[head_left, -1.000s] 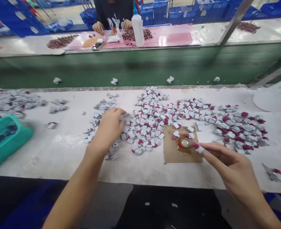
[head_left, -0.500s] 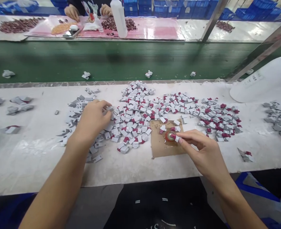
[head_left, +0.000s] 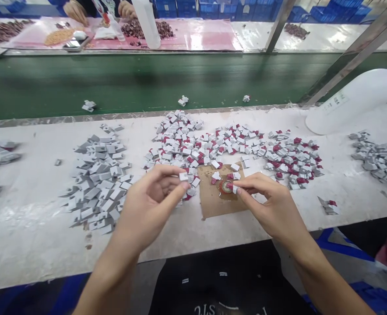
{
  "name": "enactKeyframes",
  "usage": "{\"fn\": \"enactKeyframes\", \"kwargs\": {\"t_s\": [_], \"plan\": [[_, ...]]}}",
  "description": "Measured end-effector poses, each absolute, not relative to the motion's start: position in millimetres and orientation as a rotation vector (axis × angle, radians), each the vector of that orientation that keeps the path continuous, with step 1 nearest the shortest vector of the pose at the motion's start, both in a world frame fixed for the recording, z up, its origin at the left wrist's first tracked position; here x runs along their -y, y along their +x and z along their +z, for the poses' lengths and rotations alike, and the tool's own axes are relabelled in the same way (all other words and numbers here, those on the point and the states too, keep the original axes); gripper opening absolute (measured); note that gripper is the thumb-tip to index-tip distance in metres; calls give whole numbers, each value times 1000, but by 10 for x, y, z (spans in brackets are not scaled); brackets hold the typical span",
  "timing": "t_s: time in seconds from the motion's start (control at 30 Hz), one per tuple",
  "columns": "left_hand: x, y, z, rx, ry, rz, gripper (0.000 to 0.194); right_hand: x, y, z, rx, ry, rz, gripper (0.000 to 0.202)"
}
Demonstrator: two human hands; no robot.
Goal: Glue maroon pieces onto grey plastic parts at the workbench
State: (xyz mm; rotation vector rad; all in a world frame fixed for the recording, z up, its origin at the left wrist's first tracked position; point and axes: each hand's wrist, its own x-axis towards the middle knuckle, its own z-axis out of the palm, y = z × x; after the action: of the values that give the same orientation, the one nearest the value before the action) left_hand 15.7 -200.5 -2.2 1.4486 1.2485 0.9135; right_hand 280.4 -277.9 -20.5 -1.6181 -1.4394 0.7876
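Between the thumb and forefinger of my left hand is a small grey-white piece, held just left of a brown cardboard square. My right hand pinches a grey and dark red piece over a small round dish on the cardboard. Wet liquid surrounds the dish. A few more grey and red pieces lie by it. Left of my left hand spreads a pile of plain grey pieces; grey and red pieces are heaped behind the cardboard.
Another grey-red heap and a grey pile lie at right, near a large white bottle. A green belt carries several pieces. Beyond it, a person's hands are over a pink sheet. A metal post slants at upper right.
My left hand has moved right from the grey pile toward the cardboard with a grey piece in its fingers. My right hand still holds its piece at the dish. The view has shifted slightly.
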Motion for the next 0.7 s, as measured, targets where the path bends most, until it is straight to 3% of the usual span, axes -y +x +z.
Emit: {"fn": "enactKeyframes", "kwargs": {"t_s": [0.2, 0.4, 0.7], "plan": [[2205, 523, -125, -1057, 1233, 892, 18, 2790, 2840, -234, 1097, -1421, 989, 10], [2246, 841, -148, -800, 1051, 883, 13, 2762, 2804, -259, 728, -1146, 1317, 22], [2212, 922, -173, -793, 1092, 844, 12, 2784, 2800, -303, 753, -1143, 1252, 15]]}}
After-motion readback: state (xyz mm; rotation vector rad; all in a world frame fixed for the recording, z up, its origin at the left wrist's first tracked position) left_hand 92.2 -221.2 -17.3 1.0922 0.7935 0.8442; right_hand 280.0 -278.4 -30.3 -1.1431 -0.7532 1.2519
